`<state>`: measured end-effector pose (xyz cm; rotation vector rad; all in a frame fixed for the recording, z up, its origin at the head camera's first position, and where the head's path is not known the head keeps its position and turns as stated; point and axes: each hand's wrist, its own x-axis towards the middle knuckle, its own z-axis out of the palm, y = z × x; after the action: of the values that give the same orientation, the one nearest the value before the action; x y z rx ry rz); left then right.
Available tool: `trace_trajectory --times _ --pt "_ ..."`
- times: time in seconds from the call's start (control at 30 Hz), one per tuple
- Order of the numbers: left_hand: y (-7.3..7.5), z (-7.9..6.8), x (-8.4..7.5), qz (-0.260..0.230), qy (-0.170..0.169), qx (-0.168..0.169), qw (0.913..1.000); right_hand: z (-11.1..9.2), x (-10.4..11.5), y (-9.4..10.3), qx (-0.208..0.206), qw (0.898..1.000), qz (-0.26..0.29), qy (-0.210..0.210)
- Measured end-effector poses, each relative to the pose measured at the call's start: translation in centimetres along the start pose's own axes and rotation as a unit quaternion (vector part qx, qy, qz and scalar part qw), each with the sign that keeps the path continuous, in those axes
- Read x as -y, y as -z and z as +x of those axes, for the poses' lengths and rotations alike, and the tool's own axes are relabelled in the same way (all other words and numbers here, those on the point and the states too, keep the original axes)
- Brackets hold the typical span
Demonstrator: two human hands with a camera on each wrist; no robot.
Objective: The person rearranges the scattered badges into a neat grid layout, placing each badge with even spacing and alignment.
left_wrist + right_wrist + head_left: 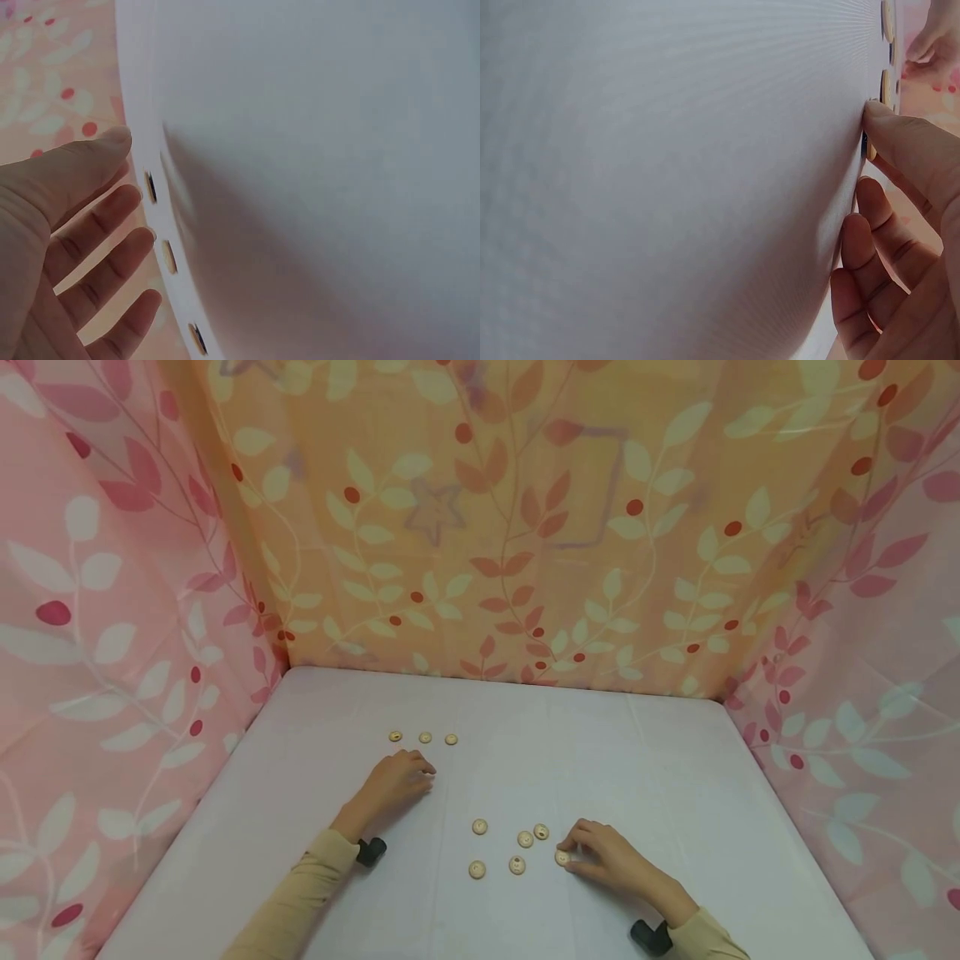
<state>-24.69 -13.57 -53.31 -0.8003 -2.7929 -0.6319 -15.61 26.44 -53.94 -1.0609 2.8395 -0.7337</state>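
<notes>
The left hand (393,781) hangs just on the near side of the row (425,737), fingers relaxed and apart, with nothing in its grasp. The row, three discs side by side, looks like the part already done. To the right of the row and nearer the person, five loose discs (517,865) lie scattered on the table (637,760), apparently what is left. Farther right of the row, just beyond them, the right hand (611,856) pinches a sixth disc (562,857) between thumb and forefinger; that one seems to be in work. By this count, a third is in line.

In the left wrist view the row shows nearly edge-on, its faces hidden. The discs' small markings are unreadable. Fingertips cover part of the pinched disc, and whether it is off the table I cannot tell. The frame cuts both sleeves.
</notes>
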Motion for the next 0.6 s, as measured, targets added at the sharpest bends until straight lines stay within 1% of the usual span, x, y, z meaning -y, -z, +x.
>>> trace_trajectory --times 0.17,0.37,0.6 --pt "-0.8 -0.2 -1.1 0.014 -0.016 0.009 0.9997 0.0 0.0 0.0 0.002 1.0 -0.006 -0.003" --pt "-1.3 -0.3 -2.8 -0.002 -0.034 0.015 0.9993 0.0 0.0 0.0 0.001 1.0 -0.003 -0.001" --pt "-2.2 -0.3 -4.3 -0.001 -0.063 0.039 0.9972 0.0 -0.1 -0.1 -0.005 1.0 -0.002 0.007"
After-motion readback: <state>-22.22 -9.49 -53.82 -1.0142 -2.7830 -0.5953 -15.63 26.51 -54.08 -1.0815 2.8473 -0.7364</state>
